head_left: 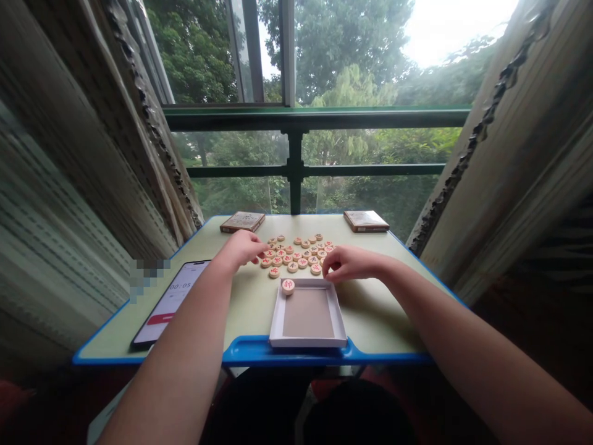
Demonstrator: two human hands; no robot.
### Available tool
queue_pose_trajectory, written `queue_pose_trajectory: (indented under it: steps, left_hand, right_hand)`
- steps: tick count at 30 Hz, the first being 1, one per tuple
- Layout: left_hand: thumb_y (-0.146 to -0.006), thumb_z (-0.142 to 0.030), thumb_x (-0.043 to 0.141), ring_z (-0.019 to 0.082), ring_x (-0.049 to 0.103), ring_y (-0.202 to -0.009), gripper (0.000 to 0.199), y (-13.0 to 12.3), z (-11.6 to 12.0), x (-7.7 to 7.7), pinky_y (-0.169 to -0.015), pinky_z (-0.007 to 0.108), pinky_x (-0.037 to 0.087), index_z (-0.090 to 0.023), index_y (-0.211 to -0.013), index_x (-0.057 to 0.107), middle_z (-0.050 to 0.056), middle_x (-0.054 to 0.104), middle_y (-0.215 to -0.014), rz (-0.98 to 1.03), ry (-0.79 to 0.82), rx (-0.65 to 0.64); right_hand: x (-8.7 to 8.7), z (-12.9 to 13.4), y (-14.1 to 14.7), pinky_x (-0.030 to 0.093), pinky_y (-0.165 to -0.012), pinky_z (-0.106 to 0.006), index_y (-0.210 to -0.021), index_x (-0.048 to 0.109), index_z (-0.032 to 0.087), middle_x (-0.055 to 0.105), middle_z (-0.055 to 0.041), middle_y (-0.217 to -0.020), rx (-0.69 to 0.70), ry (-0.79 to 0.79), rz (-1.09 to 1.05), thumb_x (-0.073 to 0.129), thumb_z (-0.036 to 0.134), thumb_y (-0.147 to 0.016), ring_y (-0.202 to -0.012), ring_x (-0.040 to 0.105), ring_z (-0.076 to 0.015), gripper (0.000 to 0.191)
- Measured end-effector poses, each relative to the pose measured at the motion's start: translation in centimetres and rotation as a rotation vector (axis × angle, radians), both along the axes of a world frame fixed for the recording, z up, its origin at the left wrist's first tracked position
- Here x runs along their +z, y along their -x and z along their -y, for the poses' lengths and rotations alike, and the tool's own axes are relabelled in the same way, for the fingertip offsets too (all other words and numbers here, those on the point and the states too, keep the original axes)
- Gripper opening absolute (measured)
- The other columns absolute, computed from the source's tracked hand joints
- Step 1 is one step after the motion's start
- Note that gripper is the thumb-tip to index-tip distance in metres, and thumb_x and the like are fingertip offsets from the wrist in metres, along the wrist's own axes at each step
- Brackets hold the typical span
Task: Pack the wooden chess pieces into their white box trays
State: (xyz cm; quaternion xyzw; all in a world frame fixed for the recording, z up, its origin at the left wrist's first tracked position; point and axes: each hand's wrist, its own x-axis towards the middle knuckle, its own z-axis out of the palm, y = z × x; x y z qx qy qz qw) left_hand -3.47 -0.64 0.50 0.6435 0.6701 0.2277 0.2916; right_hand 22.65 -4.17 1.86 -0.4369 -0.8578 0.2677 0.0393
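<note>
Round wooden xiangqi pieces with red and dark characters lie loosely grouped on the pale table. My left hand is at the group's left edge, its fingers apart and fingertips beside the nearest pieces. At the right edge, my right hand has its fingers curled in towards the thumb; whatever they hold, if anything, is hidden. Close to these fingers lies one xiangqi piece. Nearer me stands a shallow white open box, with a red-marked xiangqi piece in its far left corner.
A phone showing a running timer lies left, partly behind my left forearm. Two flat brown boxes sit at the far corners, a left box and a right box. The table has a blue rim; curtains and a window surround it.
</note>
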Motion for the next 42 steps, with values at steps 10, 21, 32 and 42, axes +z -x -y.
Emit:
queue_pose_trajectory:
  steps: [10,21,32,42]
  left_hand:
    - [-0.053,-0.042,0.073,0.018,0.06,-0.052,0.028,-0.2,-0.8,-1.5,-0.043,0.024,0.038,-0.016,-0.063,0.067,0.007,0.068,-0.061,-0.201,0.006,-0.034]
    - [-0.062,-0.033,0.067,0.017,0.062,-0.058,0.021,-0.6,-0.6,-1.4,-0.052,0.025,0.042,-0.015,-0.074,0.068,0.006,0.07,-0.07,-0.166,-0.057,-0.082]
    - [-0.078,-0.029,0.05,0.019,0.061,-0.085,0.024,-3.7,-0.4,-2.6,-0.076,0.027,0.045,-0.019,-0.084,0.071,0.006,0.07,-0.091,-0.37,-0.524,-0.255]
    - [-0.081,-0.03,0.049,0.023,0.06,-0.091,0.028,-4.0,-1.0,-3.3,-0.083,0.031,0.046,-0.019,-0.085,0.074,0.008,0.07,-0.093,-0.397,-0.535,-0.341]
  right_hand:
    - [-0.9,-1.1,-0.6,0.037,-0.058,-0.022,-0.083,0.07,0.015,0.065,-0.004,-0.076,-0.181,-0.109,-0.107,0.054,0.033,-0.076,-0.066,0.054,-0.0131,0.025]
    - [-1.5,-4.2,-5.8,0.043,-0.06,-0.025,-0.084,0.071,0.014,0.069,-0.0101,-0.087,-0.637,-0.205,0.124,0.06,0.022,-0.069,-0.073,0.062,-0.02,0.02]
    - [-2.5,-3.7,-3.2,0.044,-0.079,-0.024,-0.109,0.065,0.017,0.066,-0.0082,-0.101,-0.566,-0.279,-0.008,0.056,0.024,-0.079,-0.09,0.059,-0.0182,0.032]
    - [-4.8,-5.3,-2.4,0.04,-0.089,-0.028,-0.089,0.071,0.019,0.069,-0.0044,-0.098,-0.451,-0.41,-0.112,0.052,0.018,-0.08,-0.093,0.058,-0.018,0.021]
